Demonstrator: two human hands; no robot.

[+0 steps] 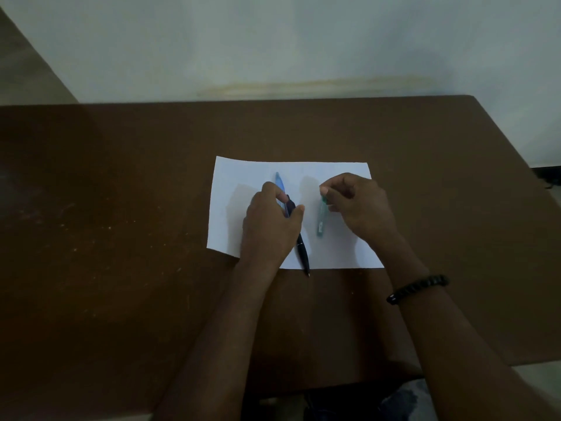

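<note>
Gripping the blue pen (280, 183) and black pen (303, 253), the left hand (270, 229) had its fingers curled; the right hand (361, 208) pinched the teal pen (321, 221).

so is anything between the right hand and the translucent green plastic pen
Nothing visible: the right hand pinches the green pen at its far end. The left hand, gripping a blue pen and a black pen, is apart.
</note>
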